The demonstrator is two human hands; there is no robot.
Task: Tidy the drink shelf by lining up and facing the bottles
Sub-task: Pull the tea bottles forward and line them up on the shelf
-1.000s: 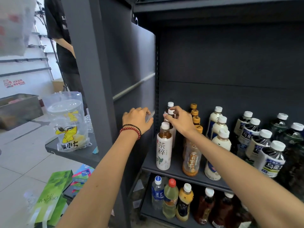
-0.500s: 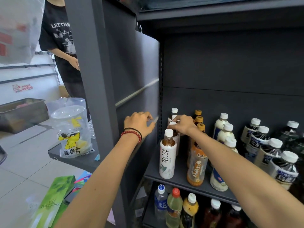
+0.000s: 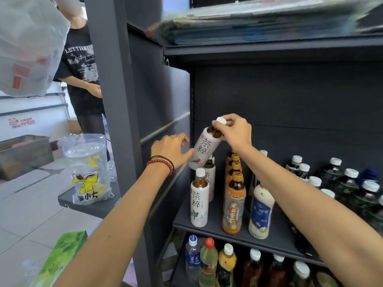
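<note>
My right hand (image 3: pixel 234 132) grips the neck and white cap of a white-labelled tea bottle (image 3: pixel 204 151), held tilted in the air above the shelf's left column. My left hand (image 3: pixel 172 149) touches the lower side of that bottle with its fingertips, wrist wearing red and black bead bracelets. Below, two matching white tea bottles (image 3: pixel 199 204) stand one behind the other on the dark shelf (image 3: pixel 215 226). To their right runs a row of orange-capped tea bottles (image 3: pixel 234 204), then milky white bottles (image 3: pixel 261 212), then dark bottles with white caps (image 3: pixel 350 189).
The shelf's grey side panel (image 3: pixel 157 112) stands close on the left. A lower shelf holds more bottles (image 3: pixel 208 264). A person in a black shirt (image 3: pixel 83 75) stands behind the upright. A plastic bag with cups (image 3: pixel 89 172) sits on a side ledge; green boxes (image 3: pixel 60 259) lie below.
My right hand has lifted a white tea bottle from the back of the left column up into the air, tilted. My left hand moved off the side panel to touch it. The view tilted up.
</note>
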